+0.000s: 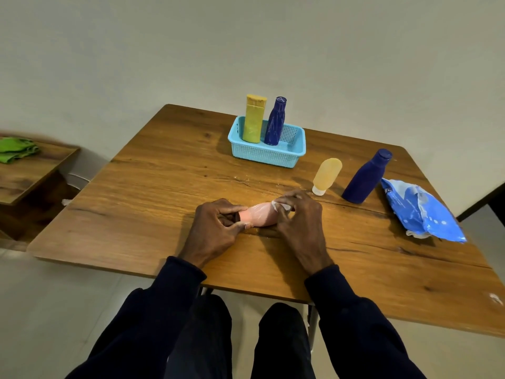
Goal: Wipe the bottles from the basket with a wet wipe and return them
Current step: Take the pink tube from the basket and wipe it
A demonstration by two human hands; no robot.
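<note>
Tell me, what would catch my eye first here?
Two hands meet mid-table on a pink bottle lying on its side: the left hand grips one end, the right hand rubs it with a white wipe. Behind, a light blue basket holds a yellow bottle and a dark blue bottle upright.

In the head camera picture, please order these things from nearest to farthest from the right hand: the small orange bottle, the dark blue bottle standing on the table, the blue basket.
From the right hand:
1. Small orange bottle, cap down, just beyond the hand to its right.
2. Dark blue bottle, upright on the table, farther right, beside the wipes pack.
3. Blue basket, at the far side of the table.
</note>
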